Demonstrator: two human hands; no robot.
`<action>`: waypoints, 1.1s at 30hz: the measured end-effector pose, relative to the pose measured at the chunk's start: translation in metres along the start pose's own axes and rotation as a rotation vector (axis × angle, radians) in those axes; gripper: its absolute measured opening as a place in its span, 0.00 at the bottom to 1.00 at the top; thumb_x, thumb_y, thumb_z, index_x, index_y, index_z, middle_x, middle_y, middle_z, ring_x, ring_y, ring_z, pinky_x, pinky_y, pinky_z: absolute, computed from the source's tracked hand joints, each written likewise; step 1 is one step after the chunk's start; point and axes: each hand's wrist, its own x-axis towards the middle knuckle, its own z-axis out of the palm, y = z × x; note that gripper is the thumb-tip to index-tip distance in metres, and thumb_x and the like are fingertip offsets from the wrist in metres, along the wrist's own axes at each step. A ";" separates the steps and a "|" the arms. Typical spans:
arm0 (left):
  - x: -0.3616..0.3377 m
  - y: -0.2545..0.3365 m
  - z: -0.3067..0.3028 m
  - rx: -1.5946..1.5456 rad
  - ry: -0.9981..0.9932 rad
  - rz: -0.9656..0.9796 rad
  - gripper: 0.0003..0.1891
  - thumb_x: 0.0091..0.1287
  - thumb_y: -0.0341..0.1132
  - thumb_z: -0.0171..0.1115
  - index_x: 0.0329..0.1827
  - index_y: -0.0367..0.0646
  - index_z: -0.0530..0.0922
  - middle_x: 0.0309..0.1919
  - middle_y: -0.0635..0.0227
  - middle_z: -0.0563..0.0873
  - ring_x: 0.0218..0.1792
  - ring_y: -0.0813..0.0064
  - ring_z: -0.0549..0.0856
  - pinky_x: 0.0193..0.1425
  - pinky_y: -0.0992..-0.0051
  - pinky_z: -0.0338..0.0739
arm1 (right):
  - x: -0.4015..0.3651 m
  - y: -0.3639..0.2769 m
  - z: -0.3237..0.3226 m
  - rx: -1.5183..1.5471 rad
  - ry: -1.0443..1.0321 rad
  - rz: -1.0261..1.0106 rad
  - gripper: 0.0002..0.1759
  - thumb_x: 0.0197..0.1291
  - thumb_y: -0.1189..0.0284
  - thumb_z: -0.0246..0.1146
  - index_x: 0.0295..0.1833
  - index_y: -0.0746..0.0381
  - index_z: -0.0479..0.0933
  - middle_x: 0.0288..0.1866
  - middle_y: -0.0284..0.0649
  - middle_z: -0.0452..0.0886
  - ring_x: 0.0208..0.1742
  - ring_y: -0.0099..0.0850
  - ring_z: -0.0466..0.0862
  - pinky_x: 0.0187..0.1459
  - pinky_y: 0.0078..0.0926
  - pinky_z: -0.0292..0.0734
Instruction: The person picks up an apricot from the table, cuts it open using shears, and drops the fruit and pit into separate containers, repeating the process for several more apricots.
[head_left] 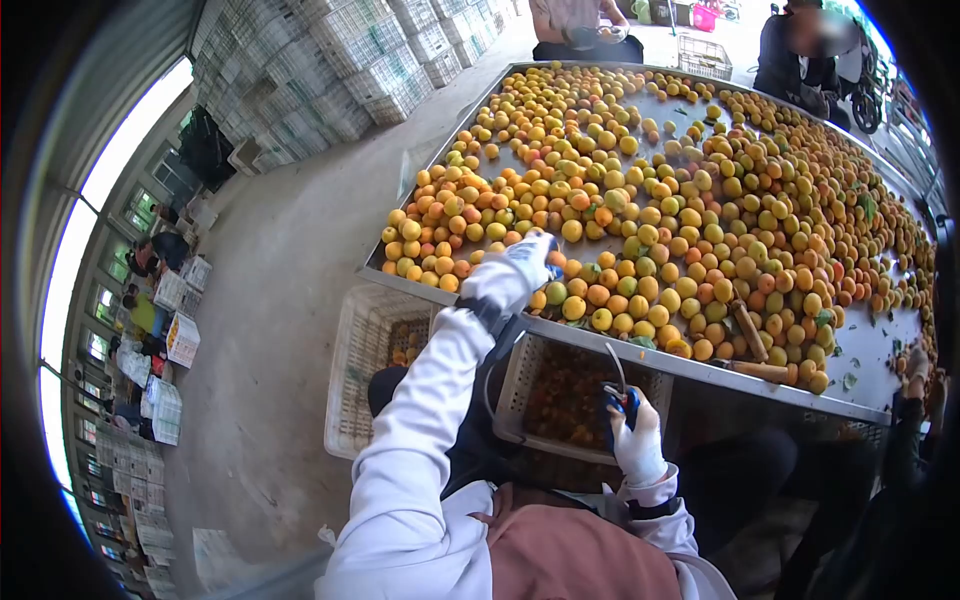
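Observation:
My left hand (525, 262), in a white glove with blue fingertips, reaches over the near edge of the metal sorting table (850, 352). Its fingers are closed around an orange apricot (557, 259) among many loose yellow, orange and greenish apricots (600, 297). Lower and to the right, my right hand (640, 445) is held in front of the table, gloved the same way. Its blue fingertips curl together beside a thin curved wire handle (617, 362); whatever they hold is too small and dark to make out.
Under the table's edge stand a white crate (345, 385) and another crate with dark fruit (512, 385). Two wooden sticks (750, 332) lie among the apricots. Two people sit across the table; another person's hand (917, 365) is at right. Stacked crates (300, 80) stand behind.

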 end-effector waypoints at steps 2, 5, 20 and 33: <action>-0.026 -0.005 0.013 -0.795 0.040 0.025 0.23 0.63 0.24 0.70 0.61 0.39 0.76 0.50 0.60 0.84 0.47 0.67 0.88 0.47 0.69 0.84 | -0.001 -0.007 -0.002 0.091 -0.017 0.015 0.12 0.65 0.82 0.58 0.53 0.68 0.77 0.36 0.41 0.83 0.38 0.32 0.84 0.43 0.27 0.78; -0.089 0.027 0.016 -1.452 -0.046 0.153 0.29 0.62 0.17 0.67 0.68 0.39 0.72 0.47 0.64 0.83 0.43 0.69 0.88 0.43 0.70 0.85 | -0.001 -0.018 0.002 0.084 0.013 -0.059 0.11 0.66 0.82 0.57 0.52 0.68 0.77 0.32 0.37 0.79 0.34 0.26 0.79 0.40 0.24 0.76; -0.179 0.100 0.051 -1.992 -0.068 -0.057 0.20 0.73 0.28 0.60 0.67 0.41 0.71 0.57 0.55 0.83 0.57 0.58 0.85 0.59 0.60 0.85 | -0.015 -0.018 0.020 -0.129 -0.007 -0.058 0.04 0.64 0.81 0.59 0.44 0.67 0.75 0.33 0.52 0.81 0.36 0.53 0.82 0.39 0.37 0.76; -0.167 0.101 0.085 -1.867 -0.007 0.074 0.14 0.71 0.25 0.62 0.58 0.42 0.74 0.55 0.51 0.84 0.56 0.53 0.85 0.58 0.55 0.85 | -0.022 -0.005 0.015 -0.303 0.010 -0.066 0.15 0.57 0.81 0.63 0.50 0.67 0.73 0.32 0.55 0.82 0.34 0.57 0.84 0.34 0.48 0.78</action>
